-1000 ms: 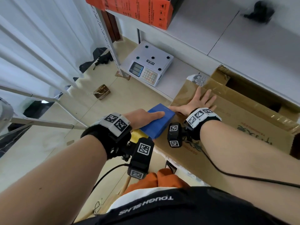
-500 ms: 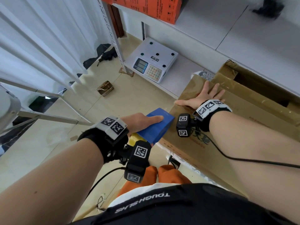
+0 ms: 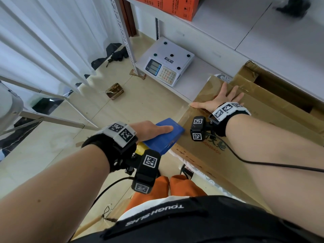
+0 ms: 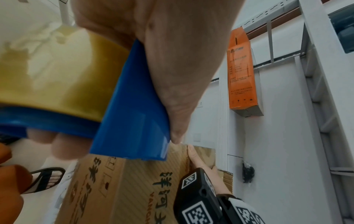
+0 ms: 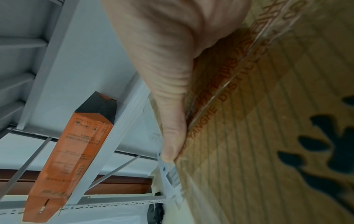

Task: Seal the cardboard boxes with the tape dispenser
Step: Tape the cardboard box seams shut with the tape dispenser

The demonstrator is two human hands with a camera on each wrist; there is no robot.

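Head view looks down on a person standing at a large cardboard box (image 3: 228,155) that lies on its side in front of them. The right hand (image 3: 221,100) lies flat on the box's top face, fingers straight and spread, thumb stretched along the box's left edge. A strip of clear tape (image 3: 182,113) runs over that edge just below the thumb.

The left hand (image 3: 149,128) grasps a blue tape dispenser (image 3: 164,135), held just left of the box's near left corner. The index finger lies straight along the dispenser's flat blue top, and the dispenser's front edge sits close against the box's side. In the left wrist view the thumb (image 4: 172,91) presses the blue plate while 2 fingertips (image 4: 65,148) curl under the dispenser, and a roll of yellowish tape (image 4: 57,78) sits in it.

In the right wrist view the thumb presses the box's edge beside red printed lettering.

Behind the box's far left corner, a white scale (image 3: 168,65) with a keypad rests on a low shelf (image 3: 198,78). An orange carton (image 3: 168,6) sits on a higher shelf above the scale. To the right of the right hand, a second open box (image 3: 284,88) shows a dark opening.
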